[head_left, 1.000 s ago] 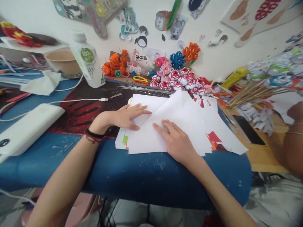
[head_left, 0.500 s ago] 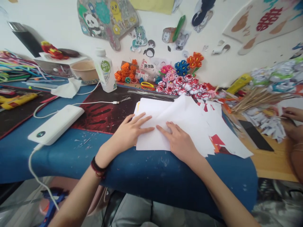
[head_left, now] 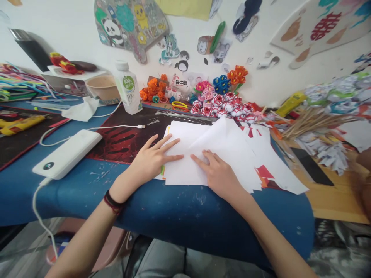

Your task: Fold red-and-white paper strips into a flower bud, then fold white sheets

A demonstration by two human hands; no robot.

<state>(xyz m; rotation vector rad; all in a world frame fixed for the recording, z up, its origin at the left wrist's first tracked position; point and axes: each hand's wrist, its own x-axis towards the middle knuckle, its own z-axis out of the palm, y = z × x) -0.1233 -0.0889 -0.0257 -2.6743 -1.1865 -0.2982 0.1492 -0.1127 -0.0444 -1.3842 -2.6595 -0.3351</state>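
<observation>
White paper sheets (head_left: 188,170) lie in a loose stack near the table's front edge. One sheet has a raised fold (head_left: 222,133) slanting up at its back. My left hand (head_left: 155,156) is spread over the left side of the stack, its fingertips on or just above the paper. My right hand (head_left: 218,172) rests on the sheet by the fold, index finger stretched out and the other fingers slightly bent. Coloured edges of lower sheets peek out beside my left hand. Red cut scraps (head_left: 264,172) show among the papers on the right.
A white power bank (head_left: 68,153) with cables lies at the left. Behind the paper stand a white bottle (head_left: 128,87) and red-and-white paper flowers (head_left: 222,104). Wooden sticks (head_left: 304,121) and a black strip (head_left: 311,166) lie at the right, near another person's blurred arm.
My left hand has slid a little to the left, uncovering coloured paper edges. My right hand stays nearly in place. The other person's hand at the right has moved back.
</observation>
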